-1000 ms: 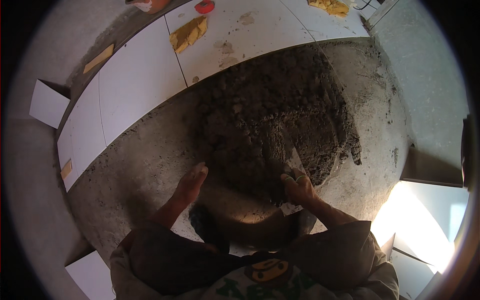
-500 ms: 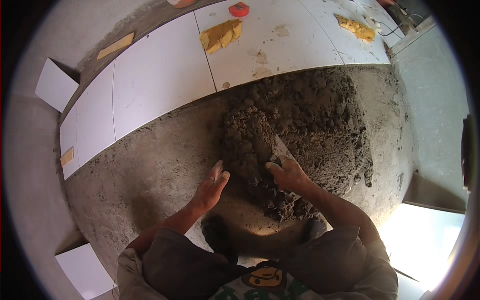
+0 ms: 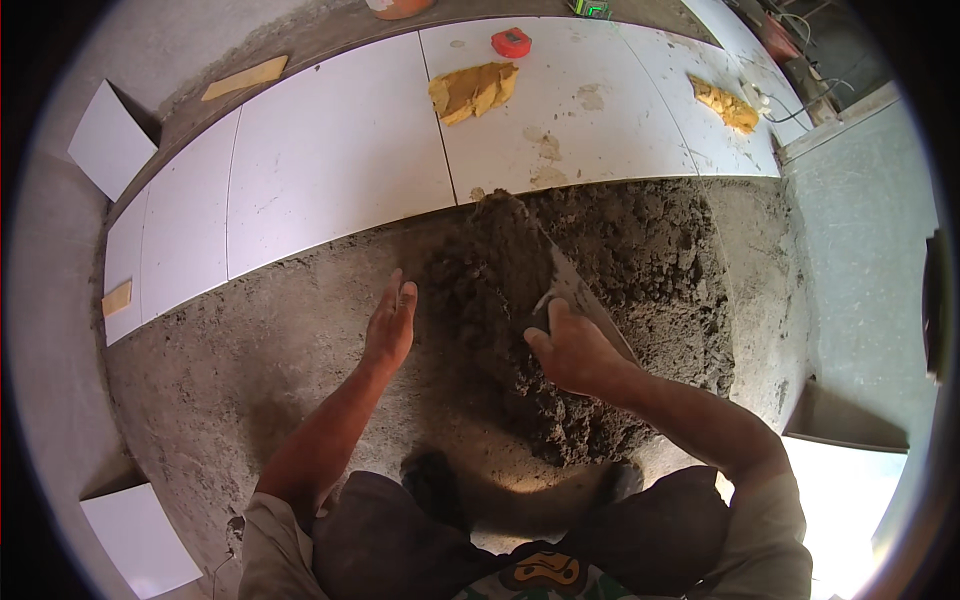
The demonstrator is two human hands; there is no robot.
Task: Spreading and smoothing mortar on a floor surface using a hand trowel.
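My right hand (image 3: 570,345) grips a metal trowel (image 3: 588,295) whose blade slants up and leftward through a heap of dark, wet mortar (image 3: 650,250). Mortar is piled over the blade's far end, near the edge of a row of white tiles (image 3: 330,120). My left hand (image 3: 390,325) is held beside the mortar's left side with fingers extended and nothing in it. The trowel's handle is mostly hidden by my right hand.
Two crumpled yellow pieces (image 3: 470,92) and a red tape measure (image 3: 512,42) lie on the tiles. Loose white tiles (image 3: 140,540) lean at the walls. A cable (image 3: 805,112) lies at the upper right, an orange bucket (image 3: 400,8) at the back. My feet are below.
My right hand and trowel have swung up and leftward, pushing mortar toward the tile edge. My left hand has moved slightly too, and the view has shifted.
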